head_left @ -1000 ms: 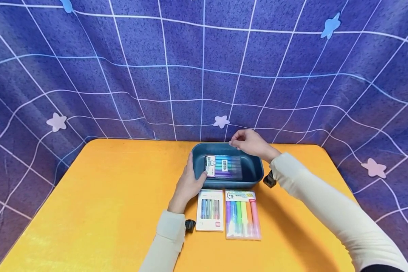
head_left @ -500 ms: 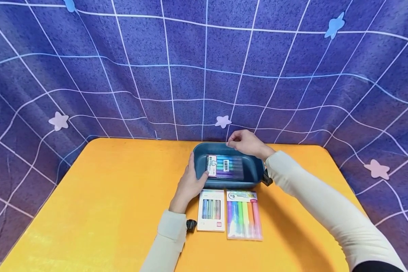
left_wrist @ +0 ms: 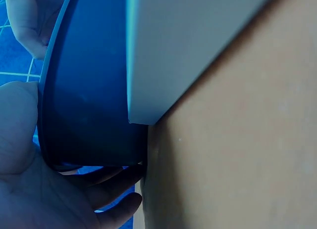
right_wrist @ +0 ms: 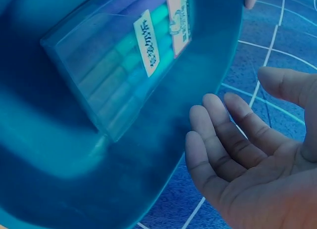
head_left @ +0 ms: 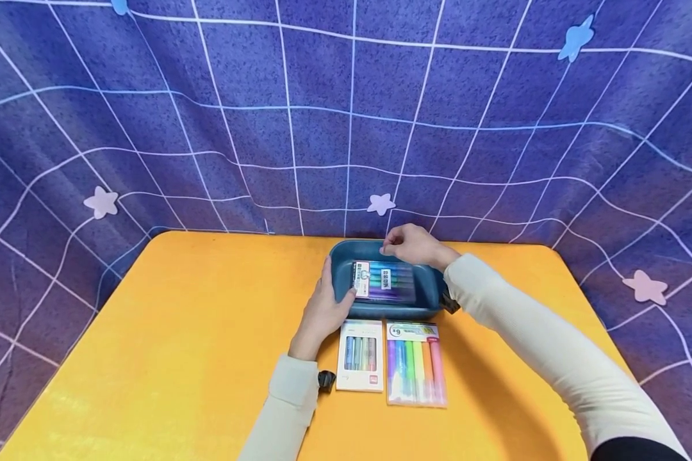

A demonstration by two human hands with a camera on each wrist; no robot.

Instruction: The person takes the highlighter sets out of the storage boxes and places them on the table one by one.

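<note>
A dark blue plastic bin (head_left: pixel 392 312) stands near the back of the table. Flat inside it lies a clear pack of blue, green and purple pens (head_left: pixel 387 282) with a white label. My left hand (head_left: pixel 321 314) grips the bin's left end; in the left wrist view its thumb is at the rim and its fingers reach around the outer wall. Over the far rim is my right hand (head_left: pixel 416 246). The right wrist view shows its fingers (right_wrist: pixel 200 120) loosely bent and apart from the thumb, with nothing in the palm.
In front of the bin, a white box with a window showing pens (head_left: pixel 360 356) lies beside a clear pack of rainbow markers (head_left: pixel 417 365). The yellow table (head_left: pixel 207 307) meets a blue grid-patterned curtain (head_left: pixel 265 128) behind and at both sides.
My right hand has moved slightly left along the bin's far rim. My left hand keeps its hold, and the pens pack stays in place. The head view has shifted a little.
</note>
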